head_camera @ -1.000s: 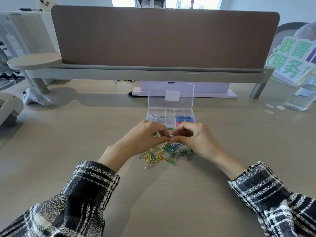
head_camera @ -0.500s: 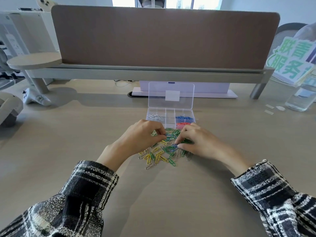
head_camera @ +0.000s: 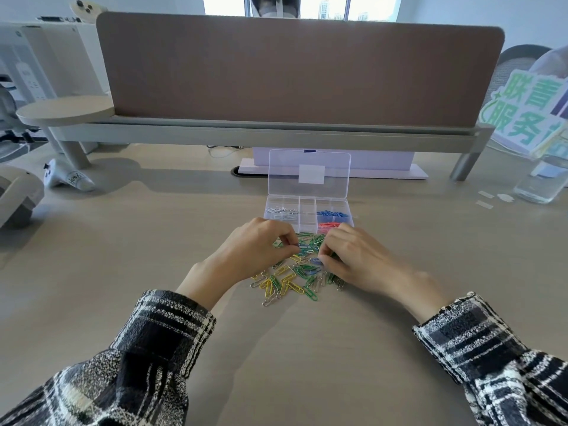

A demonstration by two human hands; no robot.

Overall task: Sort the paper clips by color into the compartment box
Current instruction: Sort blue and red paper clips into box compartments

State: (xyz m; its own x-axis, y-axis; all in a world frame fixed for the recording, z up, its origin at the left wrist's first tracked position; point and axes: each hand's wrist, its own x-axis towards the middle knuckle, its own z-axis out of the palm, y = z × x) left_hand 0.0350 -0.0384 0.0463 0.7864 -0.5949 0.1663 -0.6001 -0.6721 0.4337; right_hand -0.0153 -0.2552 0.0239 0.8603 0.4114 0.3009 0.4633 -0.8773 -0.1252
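A loose pile of green, yellow, blue and silver paper clips lies on the desk in front of the clear compartment box, whose lid stands upright. The box holds silver clips on the left, blue clips on the right and red clips in front of the blue ones. My left hand is on the pile's left side, thumb and forefinger pinching a clip. My right hand is on the pile's right side, its curled fingertips on a blue clip.
A brown divider screen on a raised shelf runs behind the box. A white controller lies at the far left. A water bottle and small paper scraps are at the far right.
My hands were raised together above the pile, fingertips meeting. They have separated and dropped onto the pile, left hand to its left side, right hand to its right.
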